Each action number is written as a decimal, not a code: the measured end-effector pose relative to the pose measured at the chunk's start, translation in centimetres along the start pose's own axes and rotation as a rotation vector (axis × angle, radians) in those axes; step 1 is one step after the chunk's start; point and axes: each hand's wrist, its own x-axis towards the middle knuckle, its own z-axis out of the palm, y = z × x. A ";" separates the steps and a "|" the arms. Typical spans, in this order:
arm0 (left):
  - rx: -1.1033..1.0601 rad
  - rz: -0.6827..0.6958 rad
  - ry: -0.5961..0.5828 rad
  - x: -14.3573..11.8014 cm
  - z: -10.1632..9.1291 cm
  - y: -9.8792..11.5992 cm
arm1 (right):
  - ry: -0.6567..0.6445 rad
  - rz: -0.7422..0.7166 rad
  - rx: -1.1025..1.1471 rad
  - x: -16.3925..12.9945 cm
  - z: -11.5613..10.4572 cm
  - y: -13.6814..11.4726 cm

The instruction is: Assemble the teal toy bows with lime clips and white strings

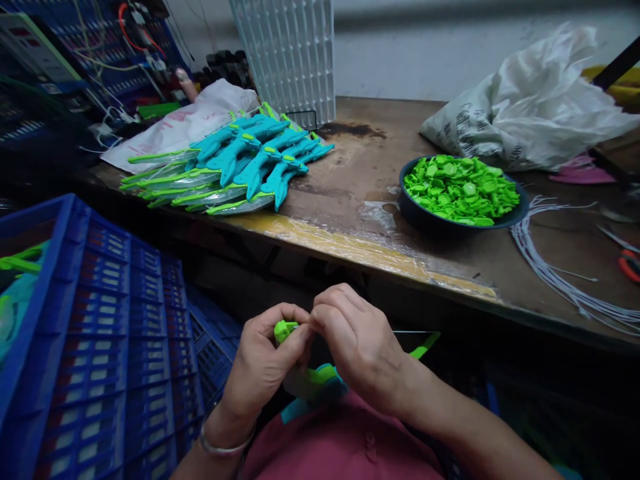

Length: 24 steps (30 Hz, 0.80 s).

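Note:
Both of my hands meet in front of my body over a green and teal plastic tool (324,375), mostly hidden behind them. My left hand (267,353) pinches a small bright green end piece (285,331) between thumb and fingers. Right beside it, the fingertips of my right hand (357,340) are pressed together, touching the left fingertips; what they grip is hidden. Past my right wrist, a thin pale line runs to a green tip (425,345), seemingly of the same tool. On the bench lies a pile of similar teal and green tools (250,157) with clear plastic parts.
A dark bowl (415,217) of small green pieces stands on the bench (345,193). Right of it lie white cords (545,267) and an orange-handled tool (629,265). Behind are a white sack (525,107) and a translucent ribbed panel (290,60). A blue crate (100,340) stands at left.

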 end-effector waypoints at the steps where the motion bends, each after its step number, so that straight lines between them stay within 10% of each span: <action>1: 0.009 -0.007 0.015 0.0 0.1 -0.1 | 0.018 0.020 0.006 -0.2 0.3 0.0; 10: -0.184 -0.092 -0.053 0.4 0.2 -0.1 | 0.152 0.245 0.363 -1.0 1.5 -0.3; 24: -0.353 -0.131 -0.095 0.1 -0.1 -0.2 | 0.235 0.125 0.196 -1.3 2.3 -1.3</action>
